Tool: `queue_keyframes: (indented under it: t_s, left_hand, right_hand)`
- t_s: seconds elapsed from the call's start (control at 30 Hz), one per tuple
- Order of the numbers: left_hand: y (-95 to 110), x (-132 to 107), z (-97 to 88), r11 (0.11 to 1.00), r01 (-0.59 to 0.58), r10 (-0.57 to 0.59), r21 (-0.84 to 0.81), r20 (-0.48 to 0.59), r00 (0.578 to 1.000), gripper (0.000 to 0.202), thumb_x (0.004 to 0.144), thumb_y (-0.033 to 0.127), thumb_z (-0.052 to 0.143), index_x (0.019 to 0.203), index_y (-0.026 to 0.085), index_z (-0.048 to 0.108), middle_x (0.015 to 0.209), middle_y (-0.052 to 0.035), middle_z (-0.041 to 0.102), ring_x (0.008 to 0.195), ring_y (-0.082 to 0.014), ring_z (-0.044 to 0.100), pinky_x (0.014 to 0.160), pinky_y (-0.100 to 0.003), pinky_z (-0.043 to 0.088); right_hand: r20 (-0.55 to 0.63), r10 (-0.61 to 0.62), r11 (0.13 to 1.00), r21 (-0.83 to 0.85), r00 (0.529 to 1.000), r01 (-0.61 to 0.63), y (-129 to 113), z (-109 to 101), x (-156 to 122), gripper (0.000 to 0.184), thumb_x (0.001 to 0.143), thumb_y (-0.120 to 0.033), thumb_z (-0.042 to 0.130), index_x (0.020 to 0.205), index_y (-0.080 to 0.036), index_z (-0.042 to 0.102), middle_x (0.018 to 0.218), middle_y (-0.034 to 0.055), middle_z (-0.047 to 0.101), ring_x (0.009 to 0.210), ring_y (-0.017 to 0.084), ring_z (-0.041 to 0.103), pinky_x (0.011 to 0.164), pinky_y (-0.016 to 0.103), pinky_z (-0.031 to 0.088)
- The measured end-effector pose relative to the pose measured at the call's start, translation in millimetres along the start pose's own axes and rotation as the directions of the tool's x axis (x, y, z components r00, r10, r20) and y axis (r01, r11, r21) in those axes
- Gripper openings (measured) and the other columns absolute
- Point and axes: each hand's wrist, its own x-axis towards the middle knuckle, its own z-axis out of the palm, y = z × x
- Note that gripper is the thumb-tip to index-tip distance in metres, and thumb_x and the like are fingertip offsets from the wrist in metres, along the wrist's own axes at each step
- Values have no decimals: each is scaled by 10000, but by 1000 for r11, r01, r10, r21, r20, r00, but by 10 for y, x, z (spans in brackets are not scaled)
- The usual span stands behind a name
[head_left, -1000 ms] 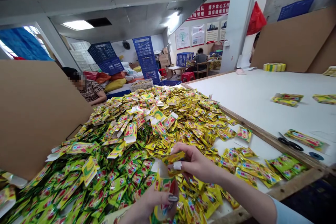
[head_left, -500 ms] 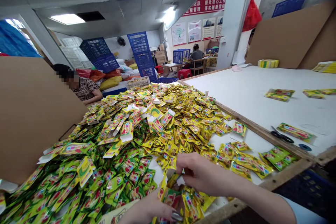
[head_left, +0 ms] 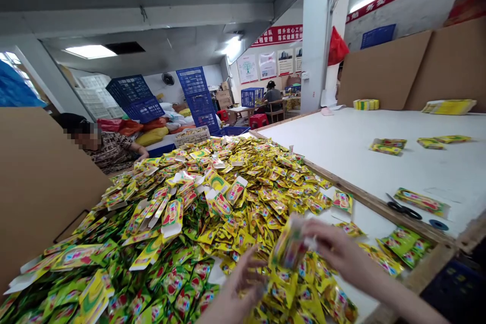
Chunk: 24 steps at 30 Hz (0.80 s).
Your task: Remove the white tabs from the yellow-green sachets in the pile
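Note:
A large heap of yellow and green sachets [head_left: 212, 202] and flat printed cartons covers the table in front of me. My right hand [head_left: 341, 253] is closed on a small yellow and green carton [head_left: 290, 245], lifted just above the pile; both are blurred by motion. My left hand [head_left: 239, 288] hovers low over the sachets at the near edge with its fingers spread and nothing in it, close to the left of the carton.
A brown cardboard sheet [head_left: 38, 187] stands at the left. A white table [head_left: 379, 152] at the right carries scissors [head_left: 402, 208], a tape roll [head_left: 438, 224] and a few cartons. One person [head_left: 102, 144] sits behind the pile, another [head_left: 271, 96] far back. Blue crates [head_left: 197, 93] are stacked behind.
My right hand has risen to the right with the carton. My left hand has let go of it and opened. The view has swung a little to the right.

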Motion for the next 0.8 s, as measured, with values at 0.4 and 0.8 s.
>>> queue_keyframes:
  t_s: [0.4, 0.8]
  left_hand:
    - [-455, -475, -1100, 551, 377, 126, 744, -521, 844, 271, 805, 187, 333, 1020, 185, 497, 1049, -91, 529, 1028, -232, 505, 893, -393, 405]
    - [-527, -341, -648, 448, 444, 152, 776, -556, 818, 293, 744, 189, 456, 982, 92, 597, 988, -189, 604, 992, -352, 516, 844, -495, 384]
  right_hand:
    - [357, -216, 818, -442, 909, 368, -144, 1048, 784, 279, 679, -125, 587, 945, -195, 546, 973, 56, 592, 902, 204, 525, 740, 287, 436]
    - [346, -179, 898, -326, 921, 297, -48, 1225, 809, 124, 760, -61, 498, 786, -141, 589, 851, 114, 590, 891, 264, 495, 811, 408, 363]
